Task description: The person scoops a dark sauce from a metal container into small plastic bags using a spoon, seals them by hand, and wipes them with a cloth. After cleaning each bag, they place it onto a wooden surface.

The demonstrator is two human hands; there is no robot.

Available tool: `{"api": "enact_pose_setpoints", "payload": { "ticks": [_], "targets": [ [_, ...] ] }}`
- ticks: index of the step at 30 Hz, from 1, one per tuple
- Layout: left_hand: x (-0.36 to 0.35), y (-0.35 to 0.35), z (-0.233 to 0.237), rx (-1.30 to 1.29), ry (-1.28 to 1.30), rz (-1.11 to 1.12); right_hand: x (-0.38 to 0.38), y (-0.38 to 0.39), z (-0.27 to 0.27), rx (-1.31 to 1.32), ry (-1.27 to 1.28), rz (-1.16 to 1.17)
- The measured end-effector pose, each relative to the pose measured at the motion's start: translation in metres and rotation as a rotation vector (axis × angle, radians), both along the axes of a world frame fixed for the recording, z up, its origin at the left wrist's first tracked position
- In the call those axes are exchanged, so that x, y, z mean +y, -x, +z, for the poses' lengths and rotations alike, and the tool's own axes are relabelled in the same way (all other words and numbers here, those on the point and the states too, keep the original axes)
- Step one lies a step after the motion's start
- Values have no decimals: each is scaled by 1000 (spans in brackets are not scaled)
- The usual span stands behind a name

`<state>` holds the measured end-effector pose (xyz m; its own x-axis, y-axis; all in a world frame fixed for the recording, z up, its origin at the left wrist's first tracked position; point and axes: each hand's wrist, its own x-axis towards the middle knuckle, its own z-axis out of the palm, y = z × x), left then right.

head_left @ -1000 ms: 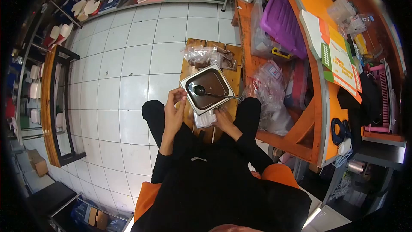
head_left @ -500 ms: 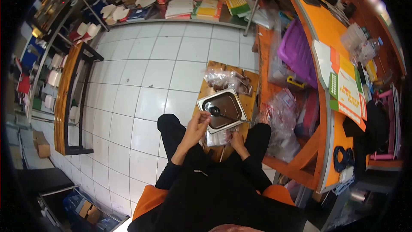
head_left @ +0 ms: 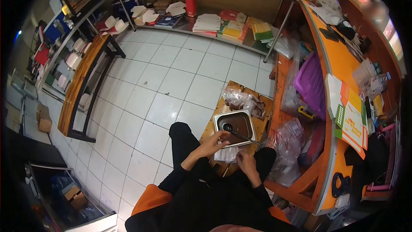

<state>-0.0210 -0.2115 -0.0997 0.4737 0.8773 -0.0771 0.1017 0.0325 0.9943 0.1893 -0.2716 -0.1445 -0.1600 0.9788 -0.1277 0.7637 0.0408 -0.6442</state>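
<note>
A rectangular steel pan of dark brown liquid sits on a wooden slatted bench between my knees. In it lies a ladle, its dark bowl in the liquid and its handle across the right rim. My left hand is at the pan's near left edge, thumb and fingers apart, with nothing visible between them. Just in front of the pan is a stack of clear plastic bags. My right hand is at the stack's right end, fingers curled; what they pinch, if anything, is hidden.
Filled clear bags lie behind the pan on the bench. To the right stand an orange counter, a purple crate and loose plastic bags. A wooden-topped metal-frame bench is left; a person is at the far right.
The view has tilted, so the scene sits lower and farther right. My left hand's fingers have opened from a pinch above the pan. My right hand stays by the bags.
</note>
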Motion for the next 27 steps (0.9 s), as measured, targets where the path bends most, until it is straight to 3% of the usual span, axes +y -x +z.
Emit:
{"api": "enact_pose_setpoints", "payload": {
  "ticks": [2, 3, 5, 6, 7, 9, 13, 16, 19, 22, 24, 27],
  "targets": [
    [-3, -6, -7, -45, -127, -11, 6, 2, 45, 317, 140, 50],
    [0, -2, 0, -122, 68, -174, 9, 3, 56, 488, 159, 21],
    [-2, -1, 22, -103, 151, -202, 17, 3, 72, 829, 193, -42],
    [-2, -1, 31, -94, 193, -219, 24, 4, 77, 871, 177, -52],
    [1, -3, 26, -347, 360, -229, 31, 5, 82, 914, 159, -63],
    [1, -2, 18, -434, 371, -197, 39, 10, 92, 1030, 187, -122],
    [0, 1, 37, -393, 369, -92, 50, 12, 77, 949, 105, -23],
    [-3, 3, 48, -261, 326, -13, 48, 20, 79, 714, -187, -161],
    [-6, 0, 50, -194, 220, 87, 38, 35, 108, 695, -250, -232],
    [-9, -3, 50, -205, 153, 46, 34, 50, 111, 890, -161, -64],
    [-8, -3, 52, -233, 136, 4, 38, 43, 99, 1041, 93, -17],
    [-9, 0, 60, -296, 139, -32, 45, 33, 99, 1114, 278, 93]
  ]
}}
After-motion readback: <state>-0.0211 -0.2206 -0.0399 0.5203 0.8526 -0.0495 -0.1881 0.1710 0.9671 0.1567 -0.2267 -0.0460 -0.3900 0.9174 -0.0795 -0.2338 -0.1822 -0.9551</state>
